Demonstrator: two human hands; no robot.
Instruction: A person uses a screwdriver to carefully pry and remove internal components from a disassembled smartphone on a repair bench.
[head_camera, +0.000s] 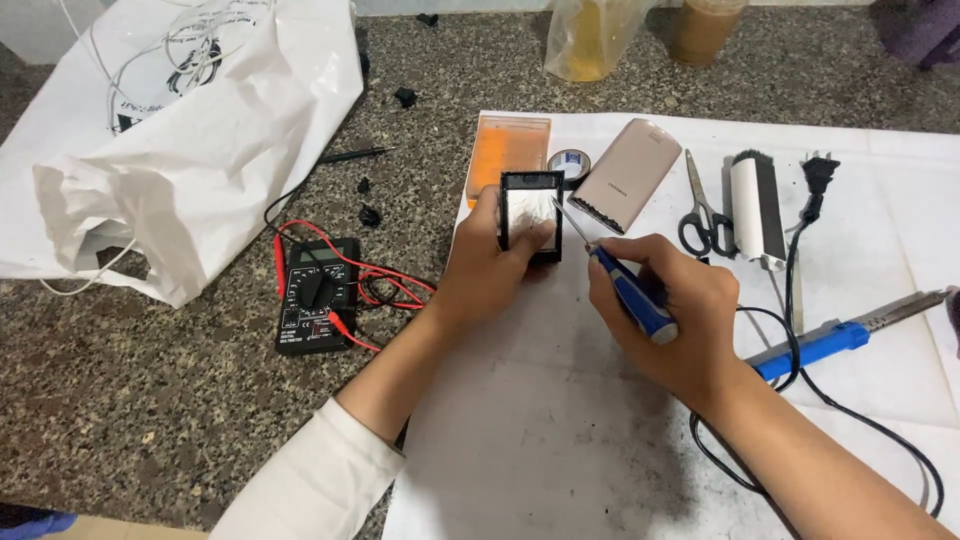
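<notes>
left hand (495, 262) – fingers clamped on small black rectangular case with silvery cell (531, 217), held above white paper-covered surface (560, 430) | right hand (665, 320) – fingers closed round blue-handled screwdriver (628, 295), tip at case's right edge | progress – case open, cell seated, prying apparently just begun

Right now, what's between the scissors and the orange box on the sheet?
In the head view, a roll of tape and a beige power bank lie between the orange box and the scissors.
</notes>
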